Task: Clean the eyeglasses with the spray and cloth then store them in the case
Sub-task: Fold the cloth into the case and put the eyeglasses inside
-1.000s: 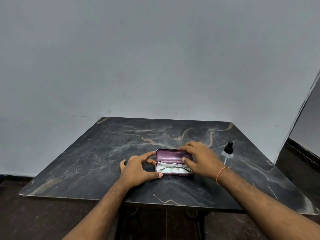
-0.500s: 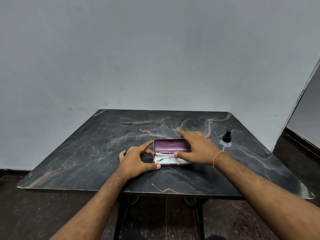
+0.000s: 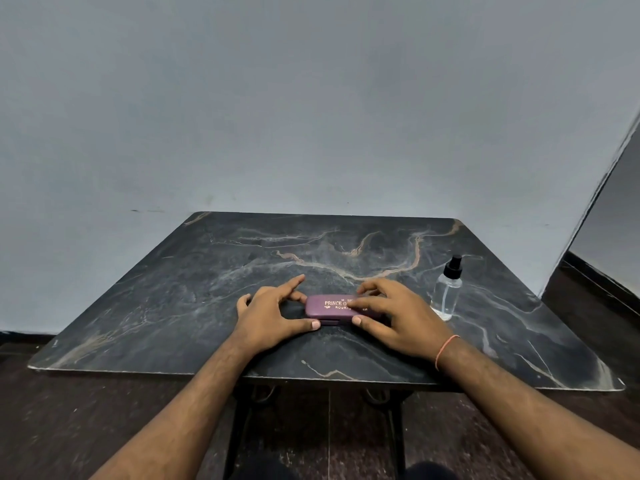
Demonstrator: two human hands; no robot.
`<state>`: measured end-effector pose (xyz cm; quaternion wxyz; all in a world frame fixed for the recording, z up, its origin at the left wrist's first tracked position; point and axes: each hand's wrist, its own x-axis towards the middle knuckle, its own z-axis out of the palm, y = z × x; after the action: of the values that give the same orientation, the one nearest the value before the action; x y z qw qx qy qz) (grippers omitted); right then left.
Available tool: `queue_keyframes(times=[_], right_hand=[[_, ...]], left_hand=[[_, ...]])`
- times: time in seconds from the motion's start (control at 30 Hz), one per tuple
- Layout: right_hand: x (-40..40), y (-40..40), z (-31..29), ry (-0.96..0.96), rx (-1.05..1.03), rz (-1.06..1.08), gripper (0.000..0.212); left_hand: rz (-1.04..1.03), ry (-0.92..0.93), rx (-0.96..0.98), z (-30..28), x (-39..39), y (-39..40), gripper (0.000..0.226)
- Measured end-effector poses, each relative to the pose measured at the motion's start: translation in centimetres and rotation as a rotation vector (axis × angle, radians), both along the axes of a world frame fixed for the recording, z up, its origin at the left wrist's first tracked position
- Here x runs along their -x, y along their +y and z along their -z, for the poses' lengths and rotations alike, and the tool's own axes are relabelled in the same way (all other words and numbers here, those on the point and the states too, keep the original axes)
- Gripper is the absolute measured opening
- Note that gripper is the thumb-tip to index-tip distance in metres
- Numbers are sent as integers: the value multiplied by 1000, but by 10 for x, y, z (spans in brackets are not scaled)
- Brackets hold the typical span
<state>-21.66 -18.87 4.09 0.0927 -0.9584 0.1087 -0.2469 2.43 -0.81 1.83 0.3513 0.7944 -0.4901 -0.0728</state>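
A purple glasses case (image 3: 329, 308) with gold lettering on its lid lies closed in the middle of the dark marble table (image 3: 173, 306). My left hand (image 3: 268, 315) grips its left end, thumb at the front edge and fingers behind. My right hand (image 3: 394, 313) rests on the right half of the lid, thumb against the front. The eyeglasses and the cloth are hidden from view. A clear spray bottle (image 3: 446, 292) with a black nozzle stands upright just right of my right hand.
The table sits against a plain grey wall. Its front edge lies close below my wrists, with dark floor and black metal table legs (image 3: 242, 427) beneath. A dark doorway or panel (image 3: 616, 237) is at the far right.
The case lid was standing open with the eyeglasses visible inside; my right hand has pushed the lid down and the case is now closed. My left hand has stayed at the left end.
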Motion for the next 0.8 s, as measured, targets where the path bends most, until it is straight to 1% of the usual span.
queue_keyframes(times=[0.17, 0.3, 0.37, 0.53, 0.7, 0.8], right_hand=[[0, -1, 14, -67, -30, 4, 34], [0, 0, 18, -129, -51, -5, 30], [0, 0, 20, -140, -54, -8, 27], [-1, 1, 20, -149, -50, -12, 29], [-1, 3, 20, -136, 8, 15, 25], [-1, 6, 20, -116, 16, 39, 28]], left_hand=[[0, -13, -20, 1, -1, -1, 98], [-10, -65, -45, 1, -1, -2, 72], [-17, -71, -45, 2, -1, -4, 63], [-24, -50, -39, -1, 0, -3, 62], [-29, -63, -61, -5, 4, 0, 65], [-37, -66, -64, -7, 5, 0, 66]])
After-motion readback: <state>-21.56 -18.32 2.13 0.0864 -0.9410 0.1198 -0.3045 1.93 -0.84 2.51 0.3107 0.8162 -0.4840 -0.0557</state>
